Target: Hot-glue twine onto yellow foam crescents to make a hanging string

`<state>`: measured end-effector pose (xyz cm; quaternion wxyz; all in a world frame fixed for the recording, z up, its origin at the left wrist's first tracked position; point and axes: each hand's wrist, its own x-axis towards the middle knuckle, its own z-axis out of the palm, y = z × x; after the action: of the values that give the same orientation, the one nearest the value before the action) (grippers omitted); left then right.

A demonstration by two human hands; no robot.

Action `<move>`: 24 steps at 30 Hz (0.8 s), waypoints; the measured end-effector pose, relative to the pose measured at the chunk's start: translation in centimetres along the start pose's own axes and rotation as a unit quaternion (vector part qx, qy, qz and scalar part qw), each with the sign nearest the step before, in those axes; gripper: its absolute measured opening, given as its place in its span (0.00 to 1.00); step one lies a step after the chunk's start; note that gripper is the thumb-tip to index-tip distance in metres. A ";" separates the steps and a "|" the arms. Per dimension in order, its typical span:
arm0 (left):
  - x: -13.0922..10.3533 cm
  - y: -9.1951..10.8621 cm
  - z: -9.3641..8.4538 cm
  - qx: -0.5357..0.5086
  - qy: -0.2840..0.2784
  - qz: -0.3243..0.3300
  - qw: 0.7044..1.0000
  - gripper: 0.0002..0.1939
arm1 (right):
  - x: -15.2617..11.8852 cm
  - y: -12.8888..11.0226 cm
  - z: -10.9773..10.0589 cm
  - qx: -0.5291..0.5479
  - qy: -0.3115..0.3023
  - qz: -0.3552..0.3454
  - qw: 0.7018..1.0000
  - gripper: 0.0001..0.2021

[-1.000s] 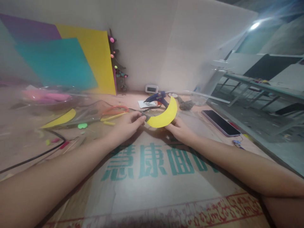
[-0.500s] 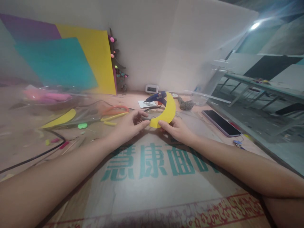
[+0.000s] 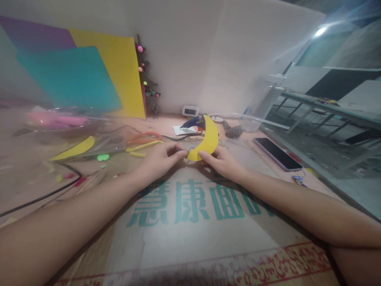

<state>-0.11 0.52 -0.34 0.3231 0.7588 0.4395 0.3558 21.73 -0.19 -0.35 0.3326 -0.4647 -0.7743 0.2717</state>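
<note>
A yellow crescent-shaped cutout [image 3: 210, 137], flat like craft foam or card, stands tilted up above the printed sheet. My right hand [image 3: 222, 161] grips its lower part, thumb on the near face and fingers behind. At the crescent's lower left tip, my left hand [image 3: 165, 157] is closed in a pinch. What lies between those fingertips is too small to make out; a thin dark line shows close by. Behind the crescent, a dark blue glue gun [image 3: 193, 122] rests partly hidden.
Orange-handled scissors [image 3: 145, 137], a second yellow cutout [image 3: 76, 149] and a black cable [image 3: 56, 190] lie left. A phone [image 3: 277, 154] lies right, twine [image 3: 233, 130] and a small digital clock [image 3: 190, 111] behind. Coloured sheets [image 3: 71, 79] lean on the wall.
My left fingers have drawn closer together into a pinch by the crescent's tip. The crescent has shifted slightly left, still in my right hand.
</note>
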 end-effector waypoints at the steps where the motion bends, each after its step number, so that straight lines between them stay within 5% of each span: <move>1: 0.0 -0.1 0.0 -0.001 -0.001 0.004 1.000 0.14 | 0.0 -0.1 0.0 -0.001 0.003 0.004 1.000 0.17; 24: 0.2 -0.3 -0.1 -0.007 0.009 0.016 1.000 0.15 | 0.1 0.0 0.0 -0.009 0.031 0.027 0.999 0.18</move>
<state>-0.23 0.87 -0.49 0.3187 0.7605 0.4275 0.3706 21.69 -0.10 -0.30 0.3451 -0.4965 -0.7532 0.2590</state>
